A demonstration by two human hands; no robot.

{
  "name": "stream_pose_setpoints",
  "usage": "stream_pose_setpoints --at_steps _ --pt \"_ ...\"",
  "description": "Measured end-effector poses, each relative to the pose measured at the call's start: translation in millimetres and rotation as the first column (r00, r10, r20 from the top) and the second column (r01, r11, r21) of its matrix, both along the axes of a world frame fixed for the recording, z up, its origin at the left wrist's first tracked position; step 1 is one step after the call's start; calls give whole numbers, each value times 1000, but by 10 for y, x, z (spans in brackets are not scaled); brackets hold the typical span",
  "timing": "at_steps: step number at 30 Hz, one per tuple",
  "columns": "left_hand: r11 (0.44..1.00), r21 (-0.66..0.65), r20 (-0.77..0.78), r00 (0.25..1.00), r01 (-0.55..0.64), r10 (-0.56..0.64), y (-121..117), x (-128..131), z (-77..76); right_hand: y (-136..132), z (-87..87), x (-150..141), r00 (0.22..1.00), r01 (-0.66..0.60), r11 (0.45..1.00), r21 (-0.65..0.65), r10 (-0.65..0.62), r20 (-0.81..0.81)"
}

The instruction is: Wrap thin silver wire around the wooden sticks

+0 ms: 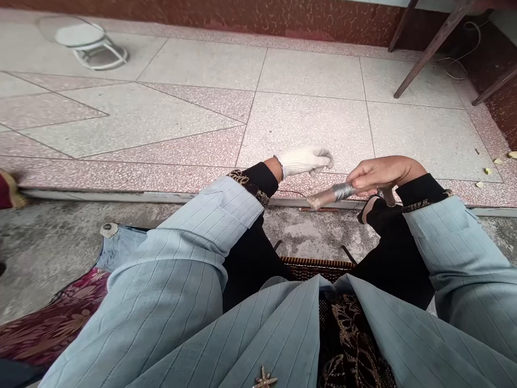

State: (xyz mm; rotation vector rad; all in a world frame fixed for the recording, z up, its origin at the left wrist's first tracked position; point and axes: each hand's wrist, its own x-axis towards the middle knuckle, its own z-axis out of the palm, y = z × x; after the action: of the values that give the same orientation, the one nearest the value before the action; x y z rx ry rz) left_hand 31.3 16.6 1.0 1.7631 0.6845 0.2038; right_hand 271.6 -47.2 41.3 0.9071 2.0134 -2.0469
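Observation:
My left hand [305, 160] wears a white knitted glove and reaches over the edge of the tiled floor. Its fingers are curled together, and whatever they may hold is hidden. To its right is my bare right hand [382, 171], closed around a wooden-handled tool [325, 198]. Silver tape wraps the handle beside my fingers, and the bare wooden end points left, below the gloved hand. A dark part of the tool shows under my right wrist; its shape is partly covered, so the exact kind of tool is unclear.
A small white stool [91, 43] stands on the tiled floor [311, 124] at upper left. Wooden table legs [432, 48] are at upper right, near a loose cable [458, 67]. A raised step edge [121, 196] borders rough concrete. Patterned cloth [64, 302] lies at left.

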Motion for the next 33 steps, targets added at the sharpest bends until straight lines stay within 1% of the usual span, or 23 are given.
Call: stream_pose_setpoints --at_steps 2,3,5,6,7,8,10,11,12,13,15,17,19,21,23,25,26,27,28,29,31,32,33 --pt "1000 -16 12 1000 -4 4 1 8 21 63 -64 -48 968 -86 994 72 66 242" --pt "1000 -22 9 1000 4 -4 4 9 20 102 -94 -51 924 -98 986 134 40 380" --pt "998 -43 -3 999 51 -51 13 9 -3 178 -132 -28 796 -73 954 291 -120 593" --pt "995 -60 1 997 75 -75 16 9 -22 209 -141 -9 730 -35 923 382 -238 641" --pt "992 -81 17 995 96 -95 17 10 -41 232 -143 9 677 25 880 474 -364 640" --pt "988 -102 40 993 116 -112 17 11 -57 246 -141 23 642 112 819 562 -492 588" --pt "984 -123 87 989 131 -121 15 12 -74 248 -136 25 600 347 645 681 -711 367" --pt "985 -118 101 988 128 -116 14 10 -74 238 -135 13 586 469 556 687 -777 229" --pt "987 -105 104 988 124 -114 15 8 -72 225 -135 -5 576 579 489 653 -811 97" --pt "989 -90 101 989 119 -110 19 4 -70 212 -135 -28 570 668 450 593 -822 -18" --pt "990 -74 93 989 124 -116 35 -5 -81 192 -129 -70 548 785 424 453 -815 -188" --pt "979 -84 80 981 185 -179 60 -12 -123 189 -110 -86 493 858 399 323 -816 -302" --pt "964 -98 75 968 245 -239 87 -17 -187 201 -81 -67 439 897 377 230 -824 -359" --pt "965 -108 79 969 240 -232 106 -23 -246 217 -46 -23 420 908 380 179 -829 -369" --pt "974 -124 82 980 190 -181 114 -34 -277 223 -13 33 426 904 397 157 -828 -364" --pt "978 -140 27 988 153 -151 113 -47 -276 206 14 92 454 890 431 147 -813 -364" --pt "982 -138 -20 991 131 -135 110 -51 -267 186 26 120 479 876 461 142 -799 -364" --pt "987 -127 -74 991 102 -112 107 -50 -254 159 37 146 517 853 505 134 -775 -364" --pt "992 -105 -123 989 67 -79 104 -46 -239 125 47 168 570 814 569 121 -738 -361" --pt "998 -67 -158 987 21 -31 103 -38 -222 88 56 184 638 754 649 102 -685 -352" --pt "997 38 -182 980 -72 78 105 -16 -181 17 73 187 796 556 830 44 -517 -315" --pt "990 94 -181 976 -102 117 108 -6 -156 -10 80 174 867 428 904 14 -407 -287" --pt "982 147 -181 973 -116 142 112 1 -126 -29 86 153 921 302 953 -11 -295 -253"
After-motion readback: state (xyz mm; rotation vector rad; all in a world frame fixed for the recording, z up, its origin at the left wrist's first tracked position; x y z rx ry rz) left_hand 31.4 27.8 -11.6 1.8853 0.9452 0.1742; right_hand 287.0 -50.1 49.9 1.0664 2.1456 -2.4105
